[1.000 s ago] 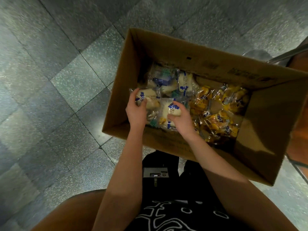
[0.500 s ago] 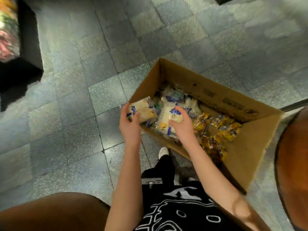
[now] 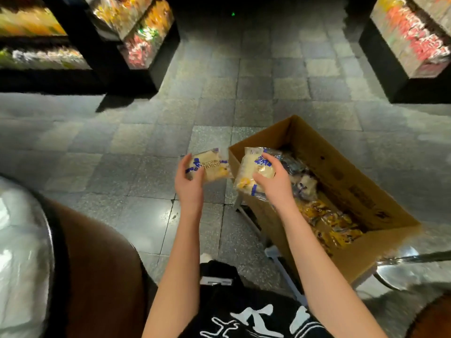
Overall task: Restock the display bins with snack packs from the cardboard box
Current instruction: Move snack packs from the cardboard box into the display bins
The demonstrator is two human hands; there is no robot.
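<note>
1. A second ago both grips were down inside the box (image 3: 329, 164), each closing on a pale pack. Now both packs are out, and the view has swung up from the box to the aisle.
2. The left grip (image 3: 189, 185) holds the left pack (image 3: 211, 164) by its near edge, thumb on top. The pack is over the floor (image 3: 136, 162) at frame centre, just left of the box's corner.
3. The right grip (image 3: 274, 182) is curled over the right pack (image 3: 251, 170), which hangs above the box's near-left corner. It is just beside the other pack, not touching it.
4. Bins missing from the earlier views now show: upper-left bins (image 3: 144, 32) and upper-right bins (image 3: 410, 37), both well apart from the packs. The pick-up looks done and the carry to a bin is likely the step in hand. Which bin suits these packs cannot be told.
5. The box, right of centre, holds more stock: pale packs (image 3: 303, 178) at its upper end and yellow packs (image 3: 338, 226) at its lower end. The restock looks far from finished.
6. The left pack bears a blue mark and brown capitals reading roughly "MORSI", the ending unclear. The right pack shows a blue mark, partly covered by fingers. Dark print on the box wall is too blurred to read.
</note>
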